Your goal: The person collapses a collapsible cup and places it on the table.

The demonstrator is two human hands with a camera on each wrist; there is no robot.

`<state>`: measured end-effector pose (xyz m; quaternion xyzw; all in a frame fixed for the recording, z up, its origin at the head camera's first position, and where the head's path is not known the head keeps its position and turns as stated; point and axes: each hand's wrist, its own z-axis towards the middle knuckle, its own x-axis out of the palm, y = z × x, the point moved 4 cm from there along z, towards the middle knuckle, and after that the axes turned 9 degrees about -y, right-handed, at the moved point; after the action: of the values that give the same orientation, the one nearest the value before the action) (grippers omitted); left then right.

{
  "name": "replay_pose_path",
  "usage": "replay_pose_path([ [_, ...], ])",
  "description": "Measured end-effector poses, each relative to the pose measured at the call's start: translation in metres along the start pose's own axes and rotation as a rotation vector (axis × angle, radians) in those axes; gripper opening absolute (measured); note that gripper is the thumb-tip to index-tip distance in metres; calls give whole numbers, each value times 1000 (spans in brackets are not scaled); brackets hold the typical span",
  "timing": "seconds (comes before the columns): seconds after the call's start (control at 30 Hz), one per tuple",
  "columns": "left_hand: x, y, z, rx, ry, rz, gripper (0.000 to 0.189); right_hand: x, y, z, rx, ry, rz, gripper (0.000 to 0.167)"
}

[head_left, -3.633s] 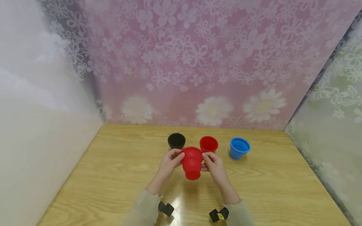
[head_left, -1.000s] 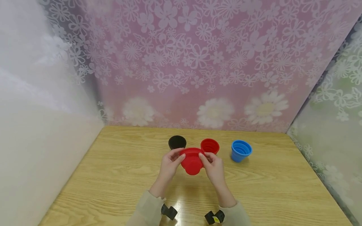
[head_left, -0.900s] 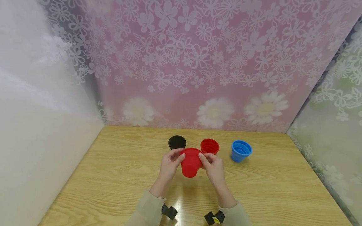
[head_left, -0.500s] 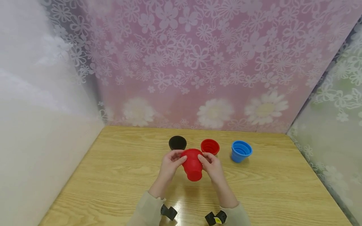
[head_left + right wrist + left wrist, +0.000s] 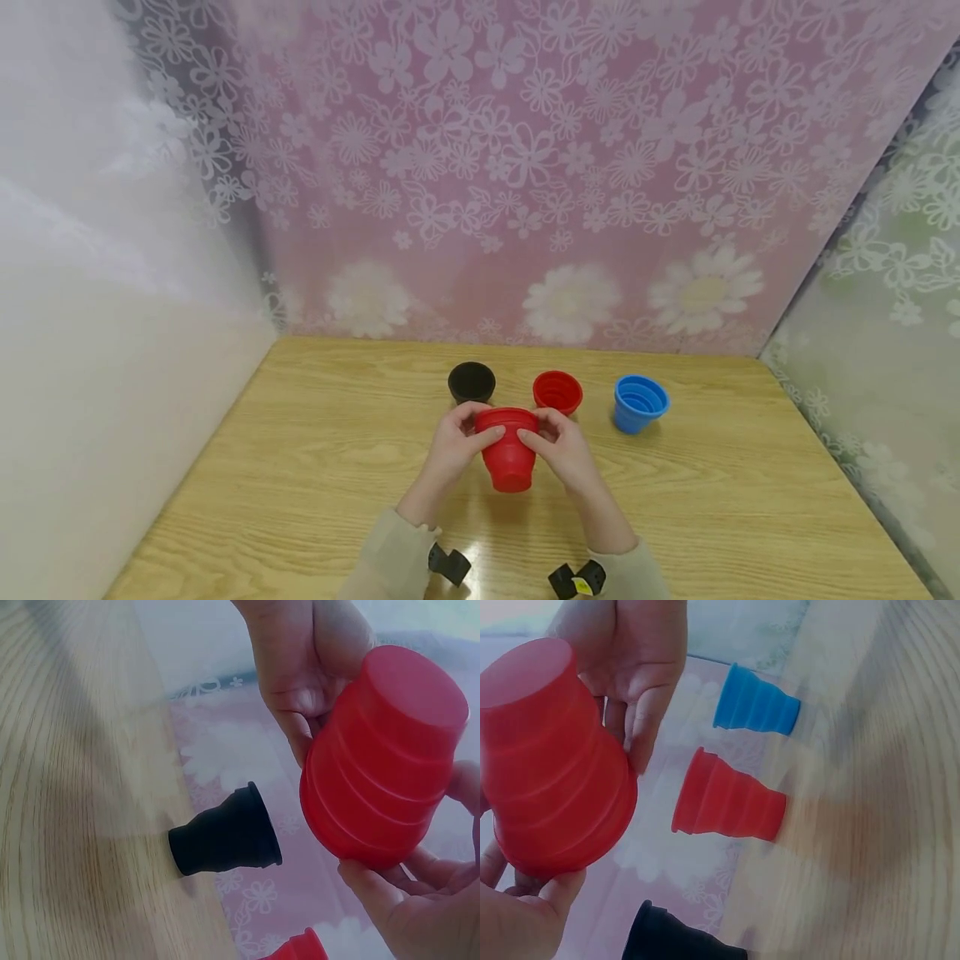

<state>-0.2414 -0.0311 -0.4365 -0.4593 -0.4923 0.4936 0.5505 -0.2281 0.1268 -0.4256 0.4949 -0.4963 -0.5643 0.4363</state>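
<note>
A red collapsible cup [image 5: 510, 467] is held above the table between both hands, its ribbed wall extended and its base tilted toward me. My left hand [image 5: 453, 446] grips one side near the rim, thumb across the front. My right hand [image 5: 570, 458] grips the opposite side the same way. In the left wrist view the held red cup [image 5: 559, 769] shows its stepped rings, with the right hand [image 5: 641, 667] beyond it. The right wrist view shows the right hand's [image 5: 427, 907] thumb at the rim of the held red cup [image 5: 382, 765]. The cup's inside is hidden.
Behind the hands, a black cup [image 5: 472, 382], a second red cup [image 5: 557, 390] and a blue cup [image 5: 637, 404] stand upright in a row on the wooden table [image 5: 315, 475]. A pink flowered backdrop [image 5: 450, 208] rises at the table's far edge.
One second ago the held red cup was partly collapsed; now its wall is extended. Both hands have come slightly nearer me, and the thumbs lie further in across its front. The standing cups stay put.
</note>
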Motion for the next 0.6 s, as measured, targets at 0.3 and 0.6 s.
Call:
replay_pose_path([
  [0.3, 5, -23, -12, 162, 45, 122, 20, -9, -1, 2, -92, 90, -132, 33],
  [0.6, 7, -25, -13, 224, 69, 238, 20, -11, -7, 5, -153, 72, -149, 32],
])
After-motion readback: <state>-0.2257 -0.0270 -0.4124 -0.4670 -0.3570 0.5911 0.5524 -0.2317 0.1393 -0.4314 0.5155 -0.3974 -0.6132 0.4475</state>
